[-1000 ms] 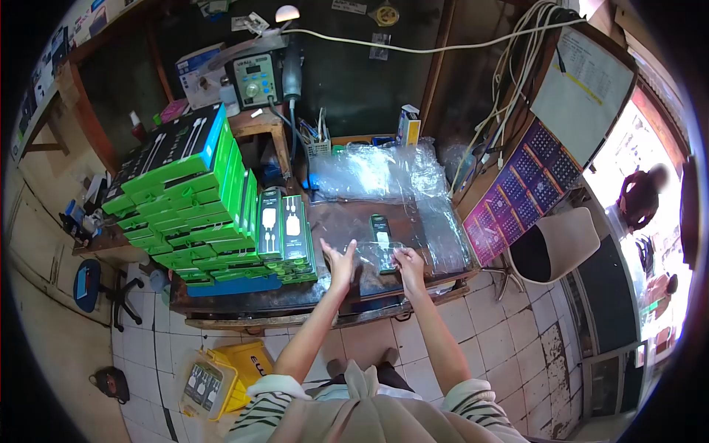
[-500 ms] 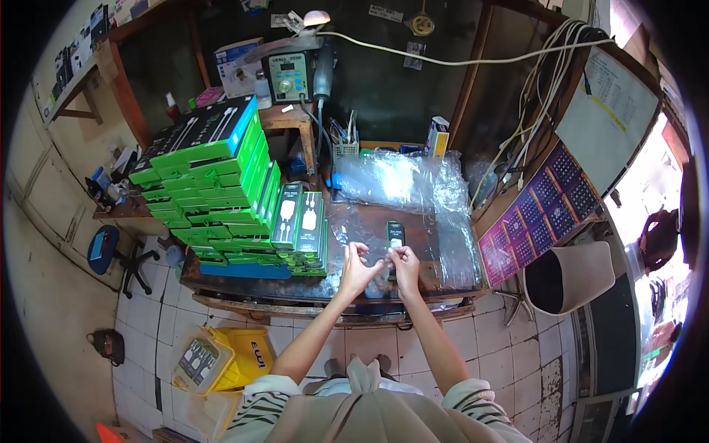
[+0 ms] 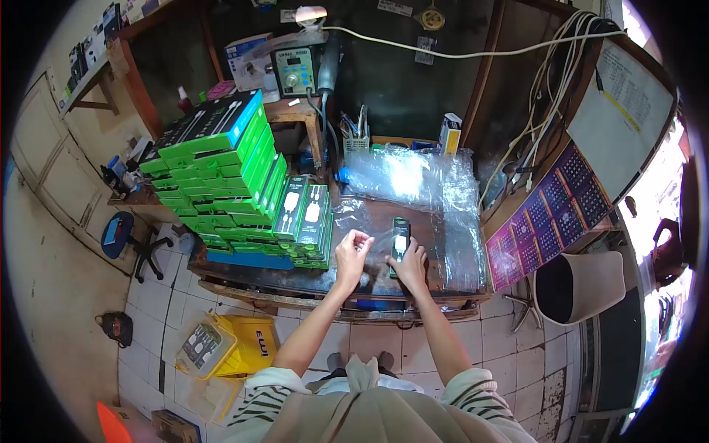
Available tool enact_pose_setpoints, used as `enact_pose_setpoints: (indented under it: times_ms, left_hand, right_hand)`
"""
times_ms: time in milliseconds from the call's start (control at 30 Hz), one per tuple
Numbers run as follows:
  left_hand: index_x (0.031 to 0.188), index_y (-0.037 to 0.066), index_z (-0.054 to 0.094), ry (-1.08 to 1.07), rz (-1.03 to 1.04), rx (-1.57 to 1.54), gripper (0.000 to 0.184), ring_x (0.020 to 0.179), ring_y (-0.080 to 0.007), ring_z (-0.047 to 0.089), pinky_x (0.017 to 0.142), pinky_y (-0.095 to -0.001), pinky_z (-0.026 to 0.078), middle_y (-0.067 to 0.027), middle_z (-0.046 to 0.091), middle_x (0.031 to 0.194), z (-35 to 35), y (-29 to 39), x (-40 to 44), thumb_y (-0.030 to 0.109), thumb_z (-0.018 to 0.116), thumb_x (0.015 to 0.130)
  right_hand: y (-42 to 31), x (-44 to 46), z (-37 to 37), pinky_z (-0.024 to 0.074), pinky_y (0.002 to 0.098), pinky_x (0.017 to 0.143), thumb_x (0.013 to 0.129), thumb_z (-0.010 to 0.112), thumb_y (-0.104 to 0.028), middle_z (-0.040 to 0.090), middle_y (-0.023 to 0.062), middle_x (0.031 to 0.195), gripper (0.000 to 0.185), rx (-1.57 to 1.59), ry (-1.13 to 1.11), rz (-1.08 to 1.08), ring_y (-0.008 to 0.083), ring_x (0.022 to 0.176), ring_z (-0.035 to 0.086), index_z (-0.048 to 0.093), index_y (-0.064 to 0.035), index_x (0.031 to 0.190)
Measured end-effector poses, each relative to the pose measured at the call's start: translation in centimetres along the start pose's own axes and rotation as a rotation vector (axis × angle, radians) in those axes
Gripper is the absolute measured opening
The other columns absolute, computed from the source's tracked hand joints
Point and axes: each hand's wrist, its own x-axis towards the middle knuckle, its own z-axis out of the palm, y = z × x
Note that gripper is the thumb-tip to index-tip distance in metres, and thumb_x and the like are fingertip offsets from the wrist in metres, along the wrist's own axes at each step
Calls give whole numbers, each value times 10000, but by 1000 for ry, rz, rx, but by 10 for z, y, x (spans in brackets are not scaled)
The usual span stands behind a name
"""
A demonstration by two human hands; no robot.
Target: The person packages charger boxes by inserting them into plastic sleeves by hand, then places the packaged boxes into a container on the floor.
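Green-and-black packaging rises at the left of the table, where I work with both hands over a single slim box. It lies flat just right of the middle, its long side pointing away from me, an alignment that seems to suit reaching it from the near edge. My right hand rests at its near end, partly open, thumb apart from the fingers; it appears to steady the box rather than grip it. My left hand hovers to the left, apart from the box, fingers curled towards the thumb as if pinching; whether it has hold of any thin film, I cannot tell. Beyond it, a crumpled scrap of see-through plastic lies on the wood. Larger plastic sheets spread across the far side, probably there to be within arm's reach. The tall stack of boxes is layered flat, likely to save room, with a lower pile on its right, faces up, perhaps so the printed fronts read easily.
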Motion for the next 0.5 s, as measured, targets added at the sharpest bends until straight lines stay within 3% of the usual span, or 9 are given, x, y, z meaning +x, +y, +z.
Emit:
enact_pose_setpoints:
  times_ms: [100, 167, 233, 267, 300, 333, 400, 500]
  left_hand:
    - [772, 2, 537, -18, 61, 20, 137, 576, -157, 543, 546, -282, 446, -86, 576, 689, -4, 9, 5, 80, 648, 756]
    - [790, 7, 532, -32, 95, 26, 131, 577, -167, 549, 542, -283, 445, -90, 577, 705, -8, 14, 10, 73, 641, 759]
    - [805, 17, 521, -35, 182, 42, 111, 601, -137, 564, 547, -265, 452, -79, 561, 728, -13, 22, 17, 61, 620, 780]
    - [828, 28, 505, -113, 215, 172, 108, 653, -193, 577, 569, -309, 457, -92, 553, 755, -20, 28, 19, 26, 598, 774]
    - [828, 28, 505, -109, 222, 169, 108, 653, -193, 577, 569, -309, 457, -92, 553, 755, -24, 32, 23, 26, 598, 774]
    - [822, 27, 507, -97, 350, 249, 106, 687, -221, 575, 588, -327, 456, -98, 556, 763, -27, 36, 25, 11, 593, 764]
    - [838, 27, 552, -110, 486, 304, 113, 760, -278, 562, 641, -357, 457, -106, 565, 799, -34, 49, 26, -18, 584, 740]
    - [879, 40, 600, -92, 562, 315, 140, 759, -266, 566, 639, -346, 463, -101, 568, 813, -35, 48, 27, -1, 592, 745]
  right_hand:
    - [-3, 2, -5, 406, 480, 868, 668, 711, -336, 420, 253, 1154, 798, -87, -51, 29, 418, 1100, 402, 308, 25, 1255]
    - [17, 26, 3, 437, 447, 830, 676, 696, -268, 497, 254, 1097, 795, 154, -112, 122, 389, 1005, 507, 270, 34, 1275]
    - [6, 19, -20, 464, 381, 721, 722, 667, -206, 578, 127, 972, 484, 872, -142, 350, 235, 776, 594, 474, 20, 1104]
    - [13, 23, -29, 467, 373, 723, 744, 651, -192, 580, 95, 955, 389, 1074, -238, 313, 209, 803, 582, 509, -3, 1053]
    - [20, 26, -38, 470, 366, 725, 766, 634, -178, 581, 64, 939, 296, 1273, -336, 273, 183, 831, 571, 544, -26, 1003]
    - [12, 24, -49, 470, 381, 740, 773, 641, -158, 573, 50, 927, 130, 1362, -275, 245, 175, 844, 566, 561, -93, 853]
    - [-9, 13, -77, 475, 383, 762, 772, 648, -146, 571, 43, 945, 226, 1524, -269, 196, 173, 845, 568, 517, -75, 943]
    - [-36, 7, -108, 478, 359, 781, 768, 665, -127, 564, 32, 961, 336, 1599, -250, 78, 164, 861, 567, 469, -88, 1038]
